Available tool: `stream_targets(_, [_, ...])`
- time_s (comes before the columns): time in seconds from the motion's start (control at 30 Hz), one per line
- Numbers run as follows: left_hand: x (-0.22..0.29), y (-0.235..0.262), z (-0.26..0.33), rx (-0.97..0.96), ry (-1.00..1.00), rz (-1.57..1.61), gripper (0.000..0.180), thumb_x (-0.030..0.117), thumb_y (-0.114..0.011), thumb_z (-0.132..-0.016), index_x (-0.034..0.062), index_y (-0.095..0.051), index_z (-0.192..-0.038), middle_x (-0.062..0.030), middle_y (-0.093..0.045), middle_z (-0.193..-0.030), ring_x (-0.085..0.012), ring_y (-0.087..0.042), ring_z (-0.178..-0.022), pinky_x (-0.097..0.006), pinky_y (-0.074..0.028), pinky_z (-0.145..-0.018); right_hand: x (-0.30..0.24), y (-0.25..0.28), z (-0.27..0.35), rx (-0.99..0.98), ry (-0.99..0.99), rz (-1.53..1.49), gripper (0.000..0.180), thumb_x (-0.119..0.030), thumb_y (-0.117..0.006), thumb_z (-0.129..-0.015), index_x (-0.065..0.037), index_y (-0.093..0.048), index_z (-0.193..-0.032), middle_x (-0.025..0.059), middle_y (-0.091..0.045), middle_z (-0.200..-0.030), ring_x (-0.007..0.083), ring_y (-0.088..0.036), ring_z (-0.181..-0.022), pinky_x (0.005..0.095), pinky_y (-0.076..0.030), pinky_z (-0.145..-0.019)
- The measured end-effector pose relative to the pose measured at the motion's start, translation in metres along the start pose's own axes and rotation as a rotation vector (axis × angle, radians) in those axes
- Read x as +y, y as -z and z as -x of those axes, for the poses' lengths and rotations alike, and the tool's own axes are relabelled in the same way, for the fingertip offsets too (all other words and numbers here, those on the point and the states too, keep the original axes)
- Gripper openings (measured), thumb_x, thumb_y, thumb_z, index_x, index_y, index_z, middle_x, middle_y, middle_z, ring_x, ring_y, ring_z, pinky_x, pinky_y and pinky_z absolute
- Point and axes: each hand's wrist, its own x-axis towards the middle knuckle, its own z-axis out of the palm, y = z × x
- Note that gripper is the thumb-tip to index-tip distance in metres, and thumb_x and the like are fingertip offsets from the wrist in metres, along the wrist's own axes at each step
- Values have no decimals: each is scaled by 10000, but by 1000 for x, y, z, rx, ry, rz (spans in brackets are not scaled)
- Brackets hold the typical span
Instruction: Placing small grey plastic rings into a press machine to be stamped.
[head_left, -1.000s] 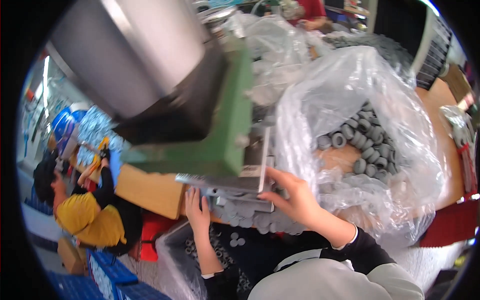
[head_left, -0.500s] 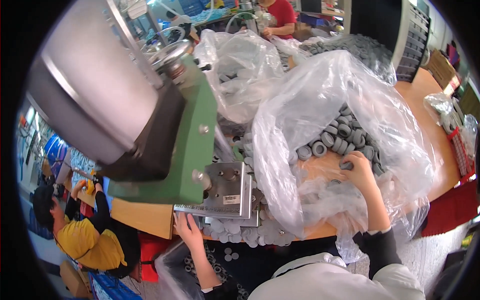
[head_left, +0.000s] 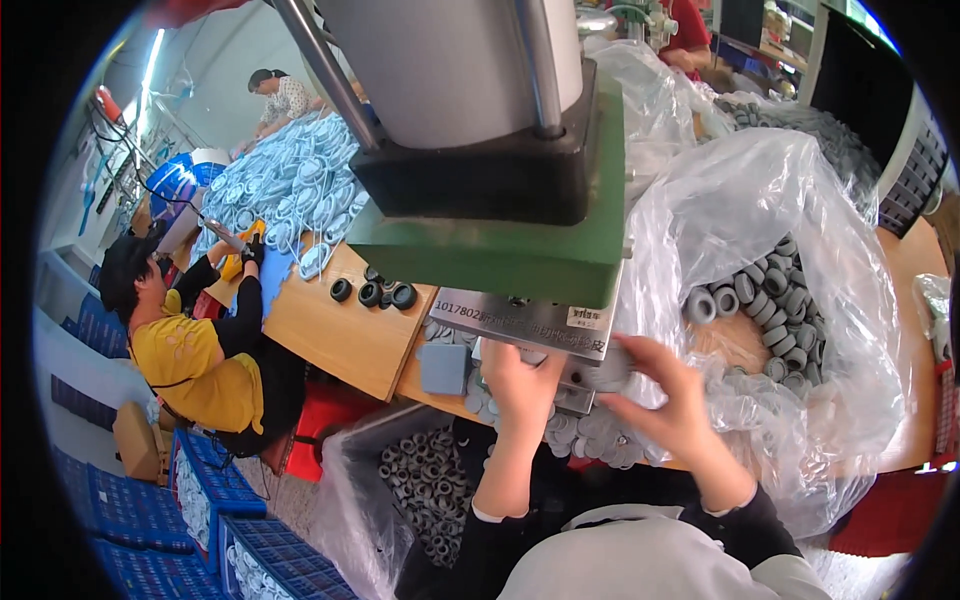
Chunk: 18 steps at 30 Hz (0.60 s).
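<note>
Left hand [head_left: 520,385] at the front edge of the shiny metal plate [head_left: 508,316], fingertips hidden, so cannot tell how far it is closed; right hand [head_left: 672,395] just beside, thumb and fingers curved round a grey round piece [head_left: 609,373], blurred; thin flat grey discs [head_left: 592,440] strewn below both hands; smooth grey block [head_left: 445,368] just left of the left hand; above both, matte green press head [head_left: 490,250]; right of the right hand, crinkled clear bag [head_left: 740,190] with thick grey rings [head_left: 790,335]; beyond the left hand, leftward, dark rings [head_left: 370,294] on a wooden table [head_left: 315,335], then a co-worker in yellow [head_left: 200,355] and a pale-blue heap [head_left: 290,185]; against half a second ago, right hand now out of the bag; left hand shifted rightward along the plate; more of the pale-blue heap in sight.
</note>
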Motion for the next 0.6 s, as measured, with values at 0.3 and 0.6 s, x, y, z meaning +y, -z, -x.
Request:
stream_targets(0.3, [-113, 127, 106, 243, 441, -701, 764, 184, -748, -747, -14, -334, -1359, -251, -321, -1422, -429, -290, -1320, -476, -240, -1086, -1, -52, -42, -39, 152, 77, 288, -140, -711, -739, -18, -623, -985, 172, -631, -891, 358, -607, -794, 407, -513, -686])
stream_targets(0.6, [-138, 81, 7, -279, -30, -594, 300, 130, -564, -856, 25, -577, -1137, -191, -536, -1244, -413, -411, -1237, -499, -342, -993, 14, -13, -14, 154, -134, -69, 279, -154, -686, -804, -22, -612, -1039, 165, -656, -942, 290, -656, -834, 340, -521, -666])
